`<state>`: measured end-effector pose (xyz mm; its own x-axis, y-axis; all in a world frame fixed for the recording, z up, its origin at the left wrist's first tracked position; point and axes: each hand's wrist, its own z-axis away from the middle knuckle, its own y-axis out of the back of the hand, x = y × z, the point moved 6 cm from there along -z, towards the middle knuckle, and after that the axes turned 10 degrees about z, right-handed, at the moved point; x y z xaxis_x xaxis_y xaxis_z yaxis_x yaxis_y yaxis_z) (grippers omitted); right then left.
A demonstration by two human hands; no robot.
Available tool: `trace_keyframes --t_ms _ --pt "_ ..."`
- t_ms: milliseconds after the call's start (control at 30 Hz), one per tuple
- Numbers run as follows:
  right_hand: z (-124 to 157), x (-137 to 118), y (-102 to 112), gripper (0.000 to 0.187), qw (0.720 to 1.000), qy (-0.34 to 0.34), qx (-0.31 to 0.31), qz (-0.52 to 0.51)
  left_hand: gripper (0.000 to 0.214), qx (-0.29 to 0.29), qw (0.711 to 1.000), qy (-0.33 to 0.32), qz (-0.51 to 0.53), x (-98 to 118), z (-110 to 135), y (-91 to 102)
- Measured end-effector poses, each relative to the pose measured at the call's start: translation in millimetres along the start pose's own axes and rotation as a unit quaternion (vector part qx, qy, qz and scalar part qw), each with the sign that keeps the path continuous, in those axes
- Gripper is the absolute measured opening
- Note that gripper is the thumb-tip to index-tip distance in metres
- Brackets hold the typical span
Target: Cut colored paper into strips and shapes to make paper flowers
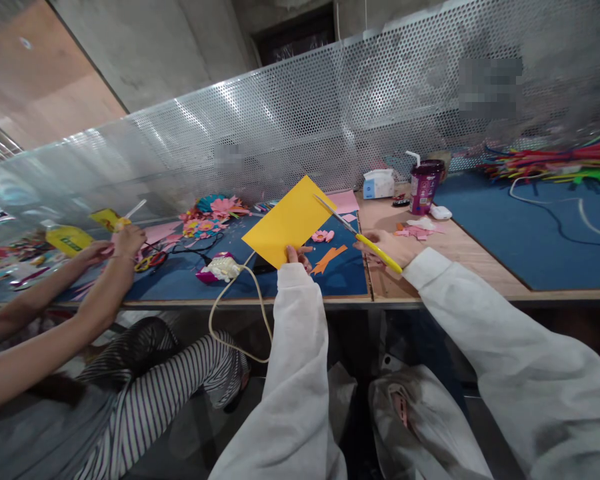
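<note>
A yellow sheet of paper is pinched at its lower edge by my left hand, thumb on top. My right hand grips yellow-handled scissors. Their metal blades reach the sheet's right corner; I cannot tell whether the paper lies between them. Beneath the sheet, pink paper flowers and orange paper strips lie on the blue mat. Pink paper scraps are just beyond my right hand.
At left a co-worker's hands hold a small yellow item, near red-and-yellow scissors. A corded white-and-magenta object sits on the mat. Behind stand a purple cup, a tissue pack and a perforated metal screen. Pipe cleaners lie far right.
</note>
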<state>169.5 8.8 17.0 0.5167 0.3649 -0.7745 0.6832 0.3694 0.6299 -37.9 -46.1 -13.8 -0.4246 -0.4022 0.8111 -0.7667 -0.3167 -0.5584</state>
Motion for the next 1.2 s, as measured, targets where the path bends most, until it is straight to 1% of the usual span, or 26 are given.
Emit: trace_keyframes --t_ms 300,433,633,700,900,1200 --pt "12 -17 3 0.022 1.0 -0.013 0.012 0.017 0.06 -0.01 1.0 -0.004 -0.011 1 0 -0.6" --pt "13 -19 2 0.021 1.0 -0.022 0.008 -0.01 0.057 -0.01 1.0 -0.007 0.005 2 1 -1.7" --pt "12 -17 -2 0.03 0.997 -0.024 -0.011 -0.066 0.056 -0.004 1.0 0.005 0.018 0 0 0.1" --pt "12 -18 -3 0.033 0.998 -0.022 -0.014 -0.063 0.057 -0.007 1.0 0.003 0.01 0 0 0.1" --pt "14 -16 -2 0.037 0.998 -0.034 0.003 -0.047 0.059 -0.009 1.0 0.001 -0.004 1 0 -0.4" --pt "11 -13 -2 0.041 0.999 -0.021 0.024 -0.037 0.058 -0.028 1.0 -0.004 -0.012 1 -1 0.4"
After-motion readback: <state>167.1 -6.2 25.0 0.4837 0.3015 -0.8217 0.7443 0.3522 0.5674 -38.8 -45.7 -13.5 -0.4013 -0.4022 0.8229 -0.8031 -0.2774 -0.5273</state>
